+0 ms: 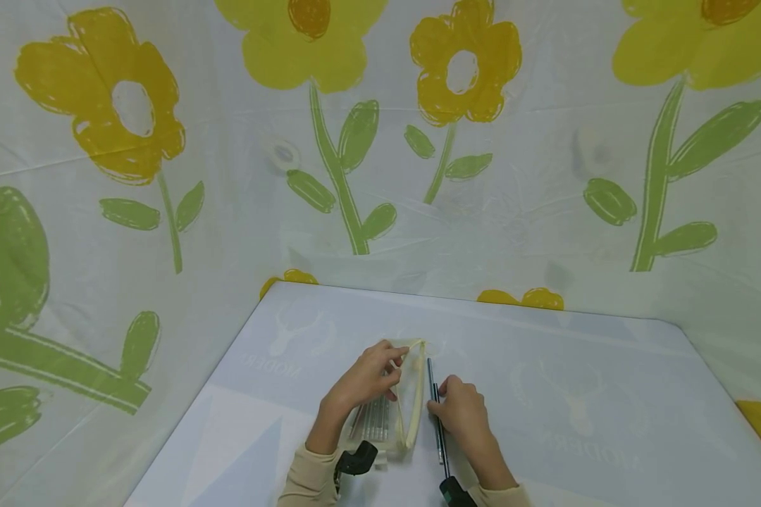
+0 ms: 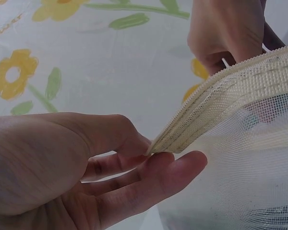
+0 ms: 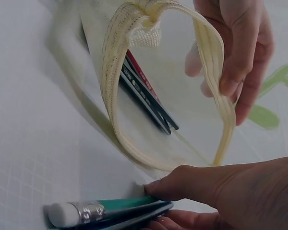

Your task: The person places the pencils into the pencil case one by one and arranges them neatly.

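A cream mesh zippered pouch [image 1: 416, 408] lies on the table with its mouth spread. My left hand [image 1: 366, 373] pinches the zipper edge [image 2: 182, 129] between thumb and fingers, lifting that side. Through the mouth, in the right wrist view, dark pencils [image 3: 143, 103] and a red pencil [image 3: 136, 66] show inside. Just right of the pouch, my right hand [image 1: 466, 408] grips a few pencils between thumb and fingers; one is a green pencil [image 3: 122, 205] with a metal band and white eraser [image 3: 63, 215]. The exact number held is hard to tell.
The pale table [image 1: 583, 394] has faint deer-head prints and lettering. White cloth walls [image 1: 533, 204] with yellow flowers stand behind and at the left. Black wrist cameras [image 1: 357, 459] sit at both wrists.
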`<action>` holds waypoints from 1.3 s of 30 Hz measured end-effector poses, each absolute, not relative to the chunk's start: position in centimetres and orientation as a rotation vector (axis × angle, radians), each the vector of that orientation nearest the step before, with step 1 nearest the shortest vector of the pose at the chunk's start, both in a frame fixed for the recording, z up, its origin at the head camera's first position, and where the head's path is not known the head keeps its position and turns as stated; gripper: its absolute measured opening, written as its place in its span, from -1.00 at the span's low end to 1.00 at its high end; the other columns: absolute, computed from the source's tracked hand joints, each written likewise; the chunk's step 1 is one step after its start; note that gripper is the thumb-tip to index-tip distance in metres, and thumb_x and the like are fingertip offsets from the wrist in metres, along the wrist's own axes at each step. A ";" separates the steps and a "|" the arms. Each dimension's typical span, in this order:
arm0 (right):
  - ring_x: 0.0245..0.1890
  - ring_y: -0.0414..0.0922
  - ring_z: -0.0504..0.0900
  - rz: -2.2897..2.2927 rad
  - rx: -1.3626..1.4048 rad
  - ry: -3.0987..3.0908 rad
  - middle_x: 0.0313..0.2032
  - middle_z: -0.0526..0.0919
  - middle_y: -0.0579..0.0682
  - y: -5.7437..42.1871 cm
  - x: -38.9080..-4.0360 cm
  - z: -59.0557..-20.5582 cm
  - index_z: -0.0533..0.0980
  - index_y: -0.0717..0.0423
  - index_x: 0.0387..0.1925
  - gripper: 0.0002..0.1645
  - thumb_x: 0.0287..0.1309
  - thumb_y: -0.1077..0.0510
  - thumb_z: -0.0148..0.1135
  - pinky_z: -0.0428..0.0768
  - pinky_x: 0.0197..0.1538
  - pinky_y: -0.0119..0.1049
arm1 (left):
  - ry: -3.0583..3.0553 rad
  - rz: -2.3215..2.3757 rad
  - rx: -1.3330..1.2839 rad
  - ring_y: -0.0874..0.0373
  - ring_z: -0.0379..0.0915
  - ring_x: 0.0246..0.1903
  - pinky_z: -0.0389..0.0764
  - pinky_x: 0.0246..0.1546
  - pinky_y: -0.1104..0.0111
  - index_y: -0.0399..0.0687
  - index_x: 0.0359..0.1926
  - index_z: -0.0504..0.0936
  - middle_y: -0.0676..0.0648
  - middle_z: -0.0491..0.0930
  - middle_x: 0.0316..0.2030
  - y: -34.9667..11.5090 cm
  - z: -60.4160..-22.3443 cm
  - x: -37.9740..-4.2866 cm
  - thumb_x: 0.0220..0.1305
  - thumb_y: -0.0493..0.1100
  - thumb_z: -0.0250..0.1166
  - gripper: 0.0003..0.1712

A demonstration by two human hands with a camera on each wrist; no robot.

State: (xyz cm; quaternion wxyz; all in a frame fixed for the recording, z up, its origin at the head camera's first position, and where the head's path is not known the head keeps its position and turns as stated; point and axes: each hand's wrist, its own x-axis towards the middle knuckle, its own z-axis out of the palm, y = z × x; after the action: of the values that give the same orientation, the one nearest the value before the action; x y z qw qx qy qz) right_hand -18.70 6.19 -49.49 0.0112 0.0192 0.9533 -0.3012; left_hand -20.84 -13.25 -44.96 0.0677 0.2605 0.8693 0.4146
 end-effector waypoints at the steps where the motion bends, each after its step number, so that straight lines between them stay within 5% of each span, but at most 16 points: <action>1: -0.61 -0.15 0.51 -0.934 0.062 2.979 -0.55 0.59 0.04 6.2 -18.7 -49.5 0.55 0.26 -0.36 -0.69 -0.06 0.14 0.48 0.50 -0.63 -0.35 | 2.618 1.251 0.790 -0.06 0.64 -0.21 0.73 -0.50 0.43 -0.40 0.36 0.34 -0.21 0.44 -0.13 -13.3 -45.0 -20.9 0.37 -0.41 0.05 -0.47; 16: -0.65 -0.15 0.54 -0.913 0.050 3.019 -0.60 0.64 0.07 6.0 -18.9 -49.4 0.64 0.30 -0.50 -0.83 -0.11 0.22 0.41 0.58 -0.64 -0.30 | 2.607 1.254 0.779 -0.06 0.64 -0.20 0.72 -0.49 0.46 -0.38 0.37 0.32 -0.25 0.44 -0.10 -13.3 -45.4 -21.0 0.39 -0.39 0.05 -0.46; 39: -0.67 -0.23 0.62 -1.203 0.076 2.912 -0.48 0.74 0.07 7.6 -19.3 -47.8 0.65 0.31 -0.25 -0.73 0.02 0.20 0.35 0.63 -0.57 -0.38 | 2.605 1.276 0.787 -0.11 0.65 -0.22 0.74 -0.48 0.41 -0.40 0.36 0.33 -0.23 0.43 -0.13 -13.1 -45.1 -20.8 0.39 -0.40 0.03 -0.47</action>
State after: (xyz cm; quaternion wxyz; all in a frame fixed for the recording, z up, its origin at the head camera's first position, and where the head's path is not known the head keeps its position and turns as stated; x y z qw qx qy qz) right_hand -19.27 7.60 -47.83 -0.0052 0.0242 0.9240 -0.3817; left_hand -20.76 -13.13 -45.06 0.0678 0.2612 0.8648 0.4234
